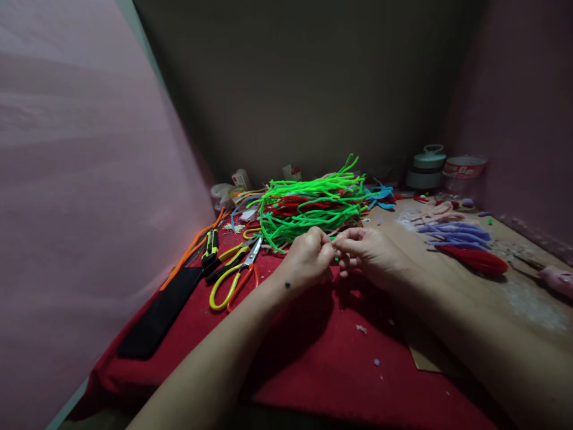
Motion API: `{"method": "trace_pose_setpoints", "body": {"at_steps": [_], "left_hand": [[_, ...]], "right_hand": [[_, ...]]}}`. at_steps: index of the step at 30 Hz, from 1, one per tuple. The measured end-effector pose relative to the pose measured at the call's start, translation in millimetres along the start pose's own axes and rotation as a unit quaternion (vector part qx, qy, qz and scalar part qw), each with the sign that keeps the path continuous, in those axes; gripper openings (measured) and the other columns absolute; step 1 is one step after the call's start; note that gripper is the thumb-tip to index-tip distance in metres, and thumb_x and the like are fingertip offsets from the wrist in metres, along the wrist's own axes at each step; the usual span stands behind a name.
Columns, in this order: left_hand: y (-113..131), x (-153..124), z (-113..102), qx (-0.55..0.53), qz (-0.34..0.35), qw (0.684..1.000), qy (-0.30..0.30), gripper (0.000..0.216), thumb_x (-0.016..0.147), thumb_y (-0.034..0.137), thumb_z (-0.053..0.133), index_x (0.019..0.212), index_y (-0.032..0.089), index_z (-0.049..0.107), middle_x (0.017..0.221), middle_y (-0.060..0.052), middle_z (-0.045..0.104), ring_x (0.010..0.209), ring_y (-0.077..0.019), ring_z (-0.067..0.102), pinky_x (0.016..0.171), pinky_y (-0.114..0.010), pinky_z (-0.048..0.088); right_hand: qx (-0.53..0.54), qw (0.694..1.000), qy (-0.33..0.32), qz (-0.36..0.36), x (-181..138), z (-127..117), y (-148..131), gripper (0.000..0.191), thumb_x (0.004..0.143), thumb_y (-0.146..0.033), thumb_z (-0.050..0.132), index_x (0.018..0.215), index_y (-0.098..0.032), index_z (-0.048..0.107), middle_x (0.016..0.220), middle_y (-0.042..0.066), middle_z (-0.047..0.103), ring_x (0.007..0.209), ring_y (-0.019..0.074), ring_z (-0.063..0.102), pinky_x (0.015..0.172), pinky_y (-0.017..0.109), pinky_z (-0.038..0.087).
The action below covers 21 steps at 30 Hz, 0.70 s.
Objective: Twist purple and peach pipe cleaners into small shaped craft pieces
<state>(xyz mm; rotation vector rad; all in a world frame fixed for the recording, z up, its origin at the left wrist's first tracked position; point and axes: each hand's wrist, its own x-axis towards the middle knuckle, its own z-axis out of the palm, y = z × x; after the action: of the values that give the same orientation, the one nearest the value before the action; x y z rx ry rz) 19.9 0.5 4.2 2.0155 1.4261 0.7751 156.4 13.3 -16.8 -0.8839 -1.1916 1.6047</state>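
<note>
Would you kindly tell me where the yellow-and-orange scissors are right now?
In the head view, the scissors lie on the red cloth, just left of the left hand, beside the yellow-and-black utility knife, in front of the green pipe-cleaner pile.

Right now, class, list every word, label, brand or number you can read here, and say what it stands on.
No text here is legible.
Clear tub: red label band, print too blurred to read.
Small white packet behind the green pipe cleaners: red marks, too small to read.
White bottle: label too small to read.
</note>
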Motion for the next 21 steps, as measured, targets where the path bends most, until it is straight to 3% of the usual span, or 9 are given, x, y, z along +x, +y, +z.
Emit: {"method": "trace_pose_setpoints", "body": {"at_steps": [3, 7, 13, 21], "left_hand": [[5.3, 1.3, -5.6, -0.165, -0.080, 0.980, -0.081, 0.009, 0.079, 0.018, 0.039, 0.071, 0.017, 0.042, 0.047, 0.000, 0.057, 0.038, -0.0134, 0.055, 0.039, -0.022, 0.042], [4.9, 3.8, -9.7, -0.244, -0.111, 0.957, -0.114, 0.012, 0.075, 0.015, 0.042, 0.064, 0.015, 0.047, 0.047, -0.002, 0.059, 0.039, -0.0131, 0.056, 0.039, -0.023, 0.046], [-0.5, 6.2, -10.8, -0.279, -0.108, 0.946, -0.127, 0.009, 0.071, 0.013, 0.044, 0.064, 0.014, 0.049, 0.048, -0.003, 0.060, 0.040, -0.0133, 0.057, 0.040, -0.024, 0.048], [4.3, 4.1, -9.5, -0.287, -0.095, 0.947, -0.107, 0.005, 0.073, 0.010, 0.042, 0.071, 0.015, 0.043, 0.047, -0.001, 0.059, 0.041, -0.0156, 0.059, 0.040, -0.027, 0.050]], "right_hand": [[-0.010, 1.000, -0.009, -0.001, -0.3, -1.2, -2.5, 0.014, 0.061, -0.022, 0.065, 0.058, -0.015, 0.054, 0.049, -0.001, 0.056, 0.039, 0.0102, 0.052, 0.041, 0.025, 0.046], [0.002, 0.999, -0.032, 0.014, -0.5, -2.4, -4.0, 0.010, 0.060, -0.019, 0.064, 0.061, -0.014, 0.056, 0.053, 0.001, 0.059, 0.042, 0.0110, 0.054, 0.042, 0.024, 0.045], [0.011, 1.000, -0.025, 0.012, 1.2, -3.9, 1.0, 0.009, 0.061, -0.019, 0.065, 0.062, -0.014, 0.058, 0.053, 0.001, 0.058, 0.045, 0.0098, 0.052, 0.043, 0.022, 0.043], [0.028, 0.996, -0.081, 0.025, 5.6, -10.2, 2.0, 0.012, 0.063, -0.023, 0.065, 0.064, -0.013, 0.059, 0.053, 0.000, 0.057, 0.044, 0.0089, 0.050, 0.042, 0.023, 0.041]]}}
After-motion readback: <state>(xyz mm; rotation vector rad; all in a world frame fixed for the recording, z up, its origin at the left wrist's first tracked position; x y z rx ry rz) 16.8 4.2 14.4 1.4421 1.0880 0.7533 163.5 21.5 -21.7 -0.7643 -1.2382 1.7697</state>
